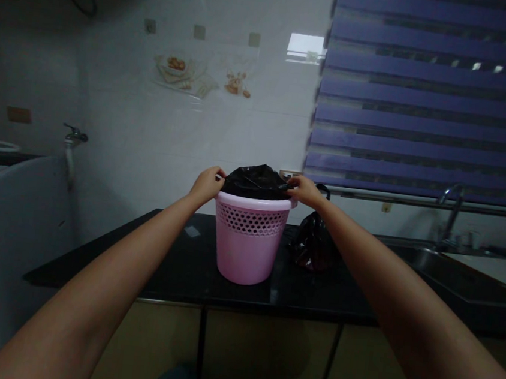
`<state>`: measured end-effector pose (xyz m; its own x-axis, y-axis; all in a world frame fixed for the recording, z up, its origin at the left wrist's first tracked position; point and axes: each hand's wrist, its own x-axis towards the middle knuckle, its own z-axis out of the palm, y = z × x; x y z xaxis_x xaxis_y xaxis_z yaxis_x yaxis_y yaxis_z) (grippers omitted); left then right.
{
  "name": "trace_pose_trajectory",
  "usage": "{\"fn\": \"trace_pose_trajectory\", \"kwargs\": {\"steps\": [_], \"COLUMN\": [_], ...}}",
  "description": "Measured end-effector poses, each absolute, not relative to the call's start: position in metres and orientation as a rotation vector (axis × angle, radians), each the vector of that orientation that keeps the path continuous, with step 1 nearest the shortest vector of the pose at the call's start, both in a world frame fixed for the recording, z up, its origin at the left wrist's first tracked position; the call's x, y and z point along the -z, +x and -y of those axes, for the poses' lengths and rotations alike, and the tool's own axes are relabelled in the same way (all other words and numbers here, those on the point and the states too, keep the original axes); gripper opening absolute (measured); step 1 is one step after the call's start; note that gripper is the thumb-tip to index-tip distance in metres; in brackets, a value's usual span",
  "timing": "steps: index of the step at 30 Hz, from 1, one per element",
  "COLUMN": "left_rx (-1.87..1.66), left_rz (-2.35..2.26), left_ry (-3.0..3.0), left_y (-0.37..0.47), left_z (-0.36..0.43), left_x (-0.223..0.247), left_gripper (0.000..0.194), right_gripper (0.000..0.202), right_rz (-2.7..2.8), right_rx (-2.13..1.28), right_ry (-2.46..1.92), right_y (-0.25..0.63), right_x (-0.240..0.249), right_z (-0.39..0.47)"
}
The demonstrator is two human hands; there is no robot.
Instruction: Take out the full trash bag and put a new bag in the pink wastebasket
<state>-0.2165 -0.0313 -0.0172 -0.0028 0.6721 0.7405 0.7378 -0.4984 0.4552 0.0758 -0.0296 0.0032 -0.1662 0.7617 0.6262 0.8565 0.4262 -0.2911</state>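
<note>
A pink plastic trash can [246, 255] with a band of holes below its rim stands upright on the dark countertop. A black garbage bag [256, 181] bulges above the rim, and the inside of the can is hidden. At the rim's left side, my left hand [208, 185] pinches the edge of the bag. My right hand [304, 191] grips the bag's edge at the right side, with the fingers closed on it. Behind my right forearm sits a second, tied black plastic bag [313, 241], partly covered by the arm.
The black countertop [170, 286] runs across above beige cabinets [263, 353]. To the right are a metal sink [434, 272] and its faucet [451, 216]. A white appliance [8, 236], probably a washing machine, stands at the left near a wall tap [75, 134]. Purple striped blinds [428, 111] hang behind.
</note>
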Motion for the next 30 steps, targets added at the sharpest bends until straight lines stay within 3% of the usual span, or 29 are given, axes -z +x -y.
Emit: {"fn": "trace_pose_trajectory", "kwargs": {"steps": [6,12,19,25,30], "left_rx": [1.627,1.653,1.522,1.443,1.48], "left_rz": [1.431,1.37,1.302,1.313,1.263], "left_ry": [-2.21,-2.235,-2.178,-2.211,-2.208], "left_y": [-0.224,-0.219,-0.202,-0.198,-0.205], "left_z": [0.049,0.065,0.065,0.062,0.069], "left_x": [0.027,0.033,0.02,0.018,0.023], "left_gripper": [0.003,0.006,0.037,0.01,0.009], "right_gripper": [0.022,0.023,0.027,0.029,0.02], "right_rz": [1.907,1.914,1.917,1.926,1.895], "right_rx": [0.098,0.082,0.081,0.055,0.096], "right_ry": [-1.252,-1.259,-1.17,-1.124,-1.029], "right_y": [0.089,0.092,0.083,0.079,0.085], "right_x": [0.006,0.014,0.013,0.014,0.02], "right_z": [0.04,0.056,0.069,0.07,0.062]}}
